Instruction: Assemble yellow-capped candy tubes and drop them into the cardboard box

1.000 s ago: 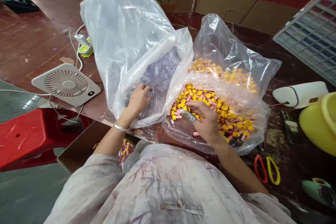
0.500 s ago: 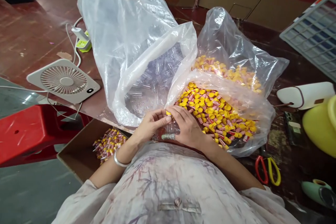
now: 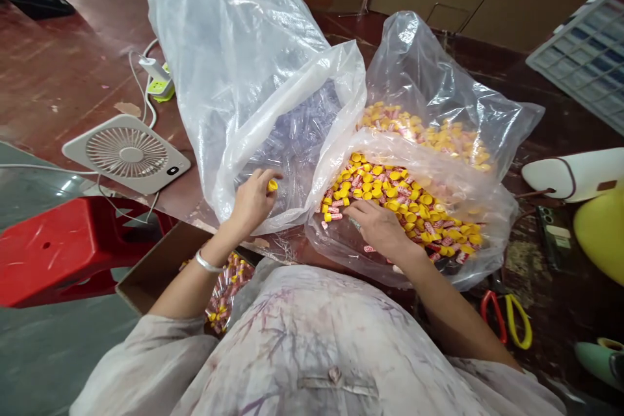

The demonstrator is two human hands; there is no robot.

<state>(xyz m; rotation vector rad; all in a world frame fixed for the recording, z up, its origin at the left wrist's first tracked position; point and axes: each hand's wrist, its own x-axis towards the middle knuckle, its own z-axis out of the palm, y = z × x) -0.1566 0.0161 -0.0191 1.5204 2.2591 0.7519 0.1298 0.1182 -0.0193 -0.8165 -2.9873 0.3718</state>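
My left hand point(image 3: 254, 200) is closed on a small yellow-capped piece point(image 3: 272, 186), over the mouth of a large milky plastic bag point(image 3: 234, 45) that holds clear plastic tubes point(image 3: 305, 123). On the right, my right hand point(image 3: 375, 224) reaches into a clear bag point(image 3: 439, 75) among many yellow caps with pink printed pieces point(image 3: 390, 185). Its fingers are bent, and a small greenish-grey item point(image 3: 355, 223) shows at them; whether they grip anything more is hidden.
A white fan point(image 3: 131, 155) and a power strip point(image 3: 160, 86) lie left of the bags. Below is a cardboard box point(image 3: 151, 270) with filled tubes, beside a red stool point(image 3: 58, 247). Red-and-yellow scissors point(image 3: 517, 322), a phone point(image 3: 554, 237) and a yellow container point(image 3: 602, 234) are at the right.
My hands were together at the front between the bags and have parted. The left moved up-left to the tube bag with a yellow-capped piece; the right moved right into the pile of caps.
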